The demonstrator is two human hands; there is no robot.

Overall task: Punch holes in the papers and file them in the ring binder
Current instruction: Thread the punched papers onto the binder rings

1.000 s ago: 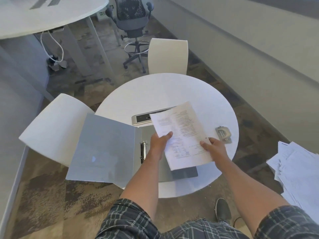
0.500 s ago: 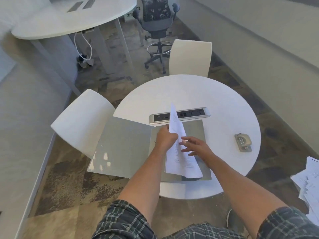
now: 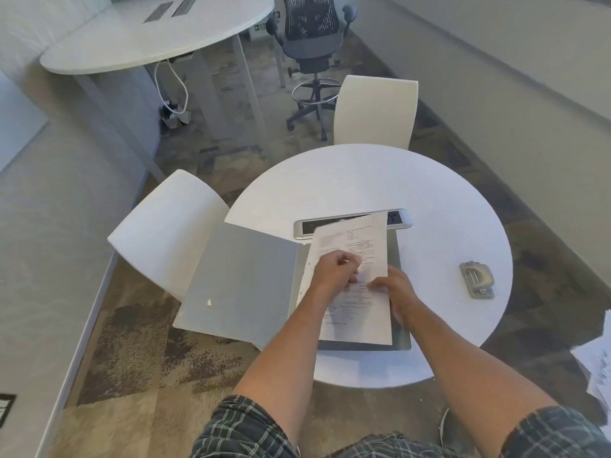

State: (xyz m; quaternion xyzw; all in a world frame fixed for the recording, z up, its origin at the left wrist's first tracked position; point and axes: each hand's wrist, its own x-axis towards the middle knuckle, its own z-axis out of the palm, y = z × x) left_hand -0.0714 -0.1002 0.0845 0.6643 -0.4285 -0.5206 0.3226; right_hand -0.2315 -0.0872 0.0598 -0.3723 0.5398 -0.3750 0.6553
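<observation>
I see my left hand curled on the paper, fingers bent and pressing it; my right hand pinches its right edge. The paper lies over the open ring binder on the round table. The hole punch stands apart, to the right.

I'm looking at an office meeting area. A round white surface has a power and data outlet strip set into it, with white shell chairs at 12 o'clock and 9 o'clock. Beyond, at 11 o'clock, a long desk has cables hanging beneath, and a mesh-backed task chair stands on patterned carpet tiles.
</observation>
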